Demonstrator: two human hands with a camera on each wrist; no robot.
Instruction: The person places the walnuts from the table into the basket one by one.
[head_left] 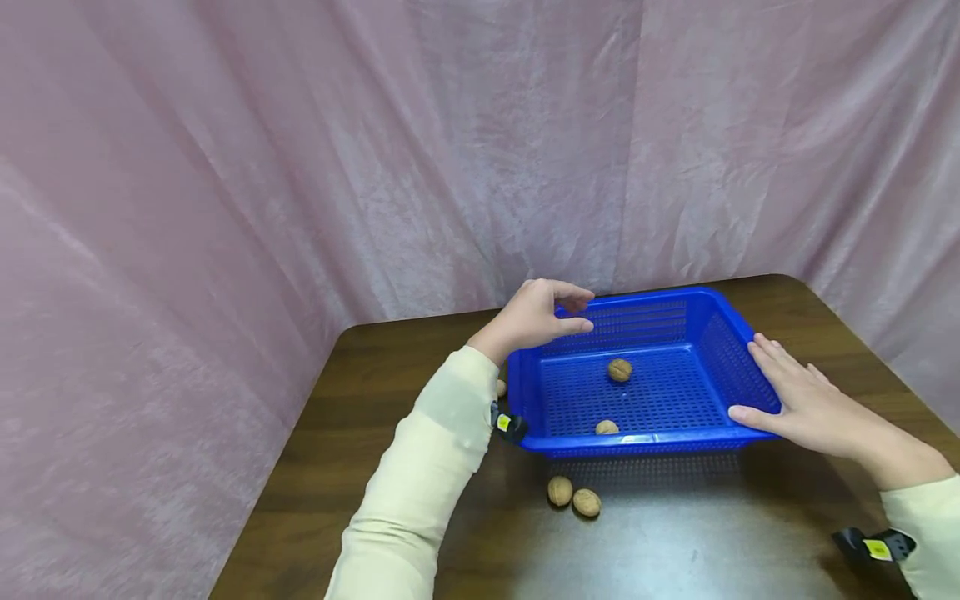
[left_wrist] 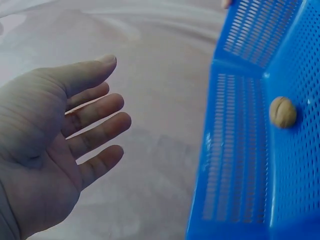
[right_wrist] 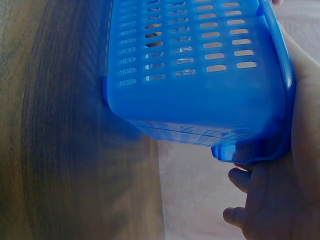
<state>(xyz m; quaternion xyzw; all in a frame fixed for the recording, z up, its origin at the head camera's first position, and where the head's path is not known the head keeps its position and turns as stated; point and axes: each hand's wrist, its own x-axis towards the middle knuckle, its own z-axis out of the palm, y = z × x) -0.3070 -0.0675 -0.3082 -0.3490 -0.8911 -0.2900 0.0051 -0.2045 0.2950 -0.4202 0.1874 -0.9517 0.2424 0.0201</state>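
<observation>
A blue plastic basket (head_left: 622, 440) with slotted walls stands on the table. Two walnuts lie inside: one walnut (head_left: 619, 370) near the middle, another walnut (head_left: 607, 427) by the front wall, partly hidden by the rim. My left hand (head_left: 536, 315) hovers at the basket's back left corner, fingers loosely bent and thumb apart; the palm is bare in the left wrist view. My right hand (head_left: 806, 408) rests at the front right corner, with straight fingers along the right rim and the thumb over the front rim.
Two walnuts (head_left: 573, 497) lie side by side on the dark wooden table (head_left: 360, 433), in front of the basket. Another walnut (head_left: 502, 387) shows left of the basket, partly hidden by my left arm. A pink curtain (head_left: 480, 150) hangs behind the table.
</observation>
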